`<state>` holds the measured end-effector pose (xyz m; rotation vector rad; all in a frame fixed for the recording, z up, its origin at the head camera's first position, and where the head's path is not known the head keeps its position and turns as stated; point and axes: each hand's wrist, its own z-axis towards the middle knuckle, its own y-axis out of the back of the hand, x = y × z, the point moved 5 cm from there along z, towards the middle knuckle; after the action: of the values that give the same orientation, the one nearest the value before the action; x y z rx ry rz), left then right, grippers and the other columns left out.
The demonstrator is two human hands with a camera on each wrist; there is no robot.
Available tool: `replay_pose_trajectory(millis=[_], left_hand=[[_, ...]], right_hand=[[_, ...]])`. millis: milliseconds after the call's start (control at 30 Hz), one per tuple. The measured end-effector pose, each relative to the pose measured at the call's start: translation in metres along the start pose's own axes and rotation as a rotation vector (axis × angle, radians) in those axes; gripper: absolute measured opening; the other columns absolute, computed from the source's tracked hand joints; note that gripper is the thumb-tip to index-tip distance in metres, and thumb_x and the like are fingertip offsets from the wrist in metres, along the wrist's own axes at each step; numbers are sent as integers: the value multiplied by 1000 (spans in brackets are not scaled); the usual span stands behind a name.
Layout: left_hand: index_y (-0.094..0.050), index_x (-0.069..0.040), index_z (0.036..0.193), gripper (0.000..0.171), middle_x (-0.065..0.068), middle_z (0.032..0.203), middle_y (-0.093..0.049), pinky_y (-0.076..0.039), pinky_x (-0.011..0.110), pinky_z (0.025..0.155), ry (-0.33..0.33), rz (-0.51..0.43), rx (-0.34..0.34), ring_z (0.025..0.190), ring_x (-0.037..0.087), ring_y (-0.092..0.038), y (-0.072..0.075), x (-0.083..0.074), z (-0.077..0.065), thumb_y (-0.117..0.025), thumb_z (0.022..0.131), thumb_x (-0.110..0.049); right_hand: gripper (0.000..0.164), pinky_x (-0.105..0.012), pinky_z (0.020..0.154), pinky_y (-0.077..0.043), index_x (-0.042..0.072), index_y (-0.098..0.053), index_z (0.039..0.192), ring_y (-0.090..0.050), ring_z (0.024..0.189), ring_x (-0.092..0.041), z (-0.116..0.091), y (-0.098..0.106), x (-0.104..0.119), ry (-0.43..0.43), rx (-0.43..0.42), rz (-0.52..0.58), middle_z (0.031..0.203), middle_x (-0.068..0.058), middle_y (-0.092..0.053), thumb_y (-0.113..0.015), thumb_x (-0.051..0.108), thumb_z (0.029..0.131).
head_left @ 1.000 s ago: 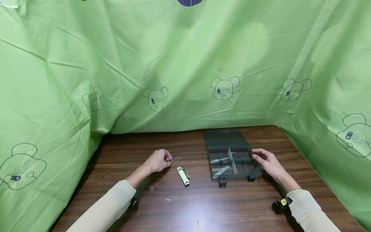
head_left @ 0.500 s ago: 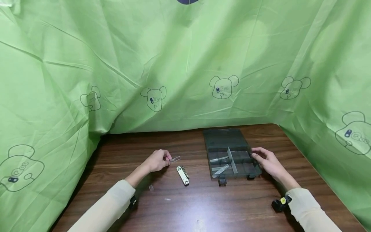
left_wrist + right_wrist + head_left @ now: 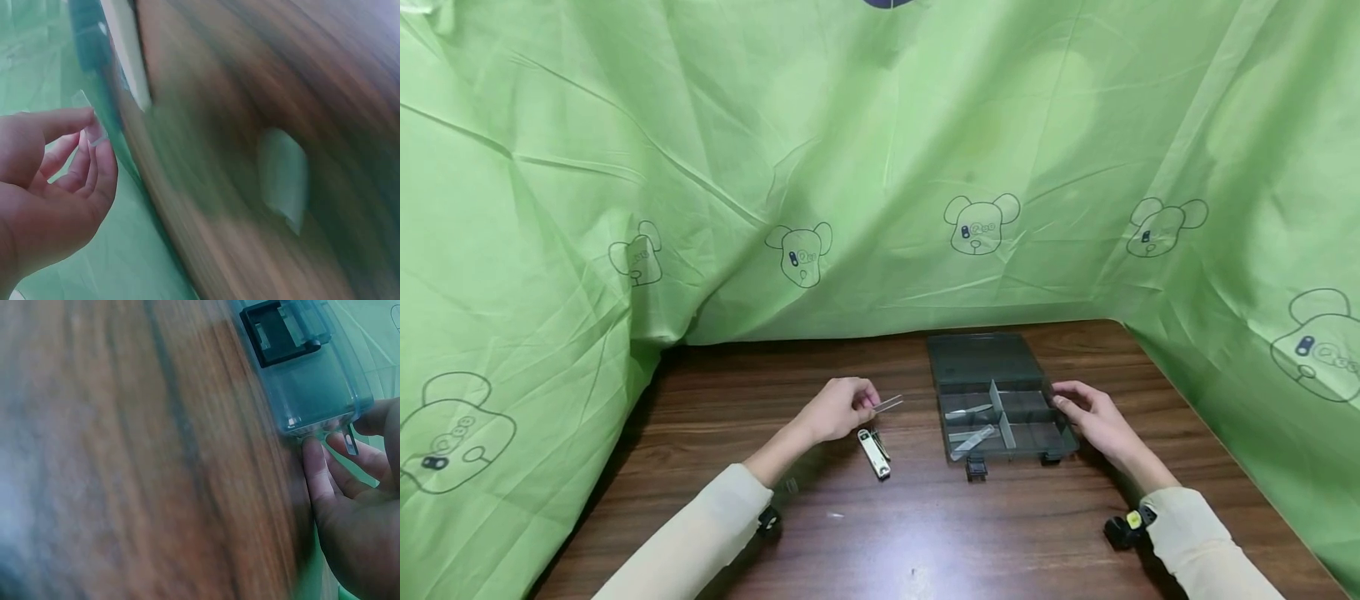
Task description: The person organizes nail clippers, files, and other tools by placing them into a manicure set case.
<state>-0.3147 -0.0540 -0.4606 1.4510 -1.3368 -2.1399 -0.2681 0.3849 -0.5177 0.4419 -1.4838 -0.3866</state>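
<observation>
My left hand [image 3: 841, 408] pinches a thin clear plastic divider [image 3: 889, 403] between thumb and fingertips, above the table. Just in front of that hand lies a pale nail clipper [image 3: 874, 455] with its lever swung aside. To the right, a dark see-through compartment box [image 3: 1026, 457] stands with its lid [image 3: 985, 358] folded back. My right hand [image 3: 1096, 421] holds the box's right side; in the right wrist view its fingertips [image 3: 315, 450] meet the end wall. Inside, a long divider [image 3: 1002, 417] splits the box, and a loose clear strip [image 3: 973, 442] slants across the left front compartment.
Two small clear plastic pieces lie nearer the front: one piece [image 3: 792, 486] by the left sleeve, another sliver [image 3: 835, 515] further right. Black latches [image 3: 976, 471] stick out from the box's front. Green curtain [image 3: 880, 167] encloses the wooden table [image 3: 970, 542] at back and sides.
My left hand has moved right with the clear divider, from left of the nail clipper to behind it. The right hand and the box have stayed in place.
</observation>
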Motion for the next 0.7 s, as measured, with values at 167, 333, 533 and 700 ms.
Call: replay_pose_trajectory(millis=[167, 333, 533, 700], left_hand=[[-73, -10, 97, 11, -5, 85, -68, -56, 24, 75, -55, -53, 30, 80, 8, -63, -13, -24, 12, -77, 92, -1], [-73, -11, 98, 12, -3, 87, -69, -56, 23, 76, -82, -107, 70, 81, 8, -64, -34, -49, 27, -77, 92, -1], [-73, -9, 101, 10, -4, 88, -68, -55, 19, 77, -115, -158, 92, 80, 5, -62, -59, -80, 43, -79, 94, -5], [-73, -9, 101, 9, -7, 85, -66, -53, 16, 74, -150, -168, 93, 78, 3, -61, -75, -97, 52, -78, 95, -6]], right_hand=[[49, -22, 83, -53, -3, -52, 148, -57, 111, -2, -2, 0, 5, 9, -4, 6, 142, -28, -59, -56, 29, 112], [49, -26, 76, -54, -3, -52, 148, -59, 109, -12, -1, 1, 6, 15, -9, 8, 141, -28, -59, -56, 29, 112], [49, -28, 72, -53, -4, -52, 148, -59, 108, -16, -1, 1, 6, 10, -8, 11, 139, -29, -60, -56, 29, 112], [48, -27, 74, -53, -4, -52, 148, -59, 108, -12, -3, -1, 6, 8, -10, 12, 139, -29, -60, -56, 28, 112]])
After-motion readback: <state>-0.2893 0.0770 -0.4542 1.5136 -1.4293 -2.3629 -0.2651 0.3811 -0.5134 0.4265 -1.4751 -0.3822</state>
